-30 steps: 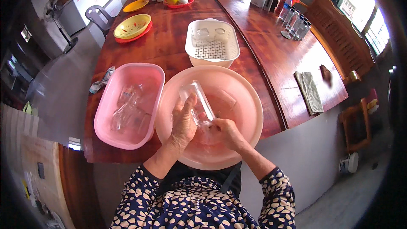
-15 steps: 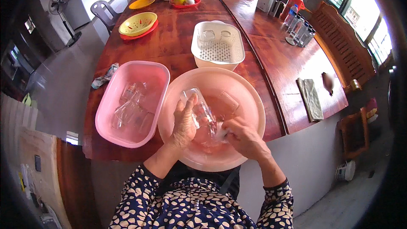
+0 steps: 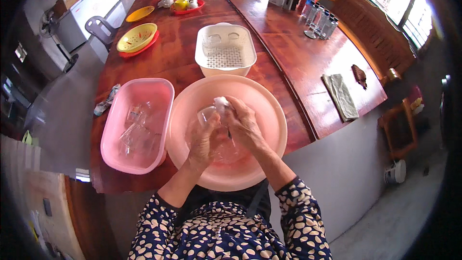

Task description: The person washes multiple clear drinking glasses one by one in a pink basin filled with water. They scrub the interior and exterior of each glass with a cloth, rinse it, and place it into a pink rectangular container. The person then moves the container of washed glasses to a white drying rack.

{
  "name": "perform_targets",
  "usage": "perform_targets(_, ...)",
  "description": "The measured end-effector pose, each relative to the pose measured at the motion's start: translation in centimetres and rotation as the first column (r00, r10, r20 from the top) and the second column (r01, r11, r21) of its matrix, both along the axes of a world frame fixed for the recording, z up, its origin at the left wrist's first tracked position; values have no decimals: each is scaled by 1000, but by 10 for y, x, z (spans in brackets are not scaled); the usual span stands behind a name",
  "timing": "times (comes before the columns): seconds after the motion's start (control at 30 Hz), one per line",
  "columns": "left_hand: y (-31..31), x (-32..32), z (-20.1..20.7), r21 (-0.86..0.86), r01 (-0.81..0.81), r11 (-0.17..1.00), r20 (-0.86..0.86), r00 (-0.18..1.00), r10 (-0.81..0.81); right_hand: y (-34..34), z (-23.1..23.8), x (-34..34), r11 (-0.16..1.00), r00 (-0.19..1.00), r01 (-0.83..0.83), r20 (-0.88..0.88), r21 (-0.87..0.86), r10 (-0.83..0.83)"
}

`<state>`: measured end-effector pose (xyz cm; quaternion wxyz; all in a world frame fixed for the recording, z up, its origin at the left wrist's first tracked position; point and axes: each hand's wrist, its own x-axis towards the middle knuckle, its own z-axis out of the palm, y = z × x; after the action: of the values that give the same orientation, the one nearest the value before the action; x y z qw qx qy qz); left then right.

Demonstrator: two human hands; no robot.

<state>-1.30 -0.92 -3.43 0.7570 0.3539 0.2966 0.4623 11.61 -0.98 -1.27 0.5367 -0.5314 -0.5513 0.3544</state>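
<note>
My left hand [image 3: 206, 140] is closed around a clear glass [image 3: 206, 114], which tilts over the pink round basin [image 3: 280, 125]. My right hand [image 3: 243, 121] grips a soft white scrubber [image 3: 221, 102] against the upper end of the glass. I cannot tell whether it is cloth or sponge. Both hands are inside the basin's rim, close together, and they cover much of the glass. Left of the basin, a pink rectangular tub [image 3: 168, 91] holds several clear glass pieces [image 3: 138, 132] lying on their sides.
Behind the basin stands a white draining basket [image 3: 248, 58] with clear glasses at its far end. A crumpled cloth [image 3: 107, 100] lies by the tub. At the right are a folded grey-green cloth [image 3: 340, 97] and several clear bottles [image 3: 327, 24]. A yellow colander [image 3: 138, 37] sits farther left.
My right hand has moved up with the white scrubber, from the lower end of the glass to its upper end. The hands are closer together, and the whole view has shifted slightly.
</note>
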Motion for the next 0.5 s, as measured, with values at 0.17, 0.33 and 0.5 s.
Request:
perform_targets(0.17,11,2,5,-306,-120,944,129,978,166,-39,-10,-1,983,974,74,201,169,-108)
perform_targets(0.33,25,-1,-21,-392,-118,912,270,933,237,-61,-20,-14,935,942,152,241,321,-236)
perform_targets(0.5,20,10,-9,-439,-90,894,297,925,239,-52,-29,-12,844,750,-24,568,535,-339)
